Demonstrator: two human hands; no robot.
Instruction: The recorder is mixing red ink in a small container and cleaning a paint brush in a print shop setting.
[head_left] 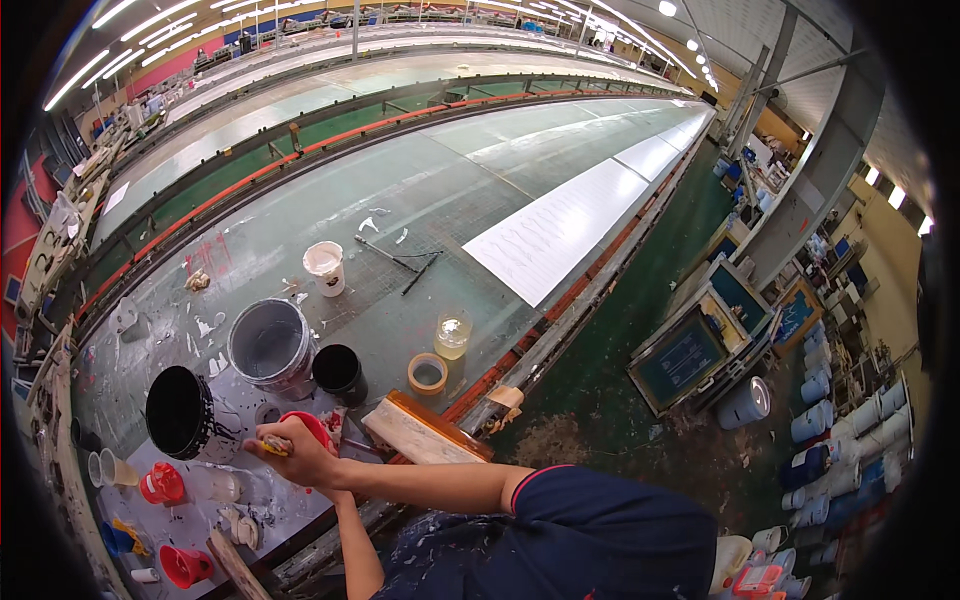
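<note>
My right hand [290, 450] is closed round a small yellow-handled tool [275, 445] over a red container [312, 425]. My left hand [325, 485] is behind and below it by that container, its fingers mostly hidden. Left of them sits a black bucket [175, 410] with white splashes; behind are a grey bucket [269, 365] and a black cup [338, 367]. A red cup [162, 484] and another red cup [185, 565] lie to the lower left. A wooden-handled squeegee [420, 432] rests at the table's right edge, near a tape roll [427, 375].
The long table [420, 190] carries a white cup [324, 262], a clear cup of yellowish liquid [453, 340], thin rods [395, 260] and white sheets [555, 225]. Rails [215, 225] run alongside. At right, beside the green aisle [600, 350], stand framed screens [675, 355] and several buckets [812, 420].
</note>
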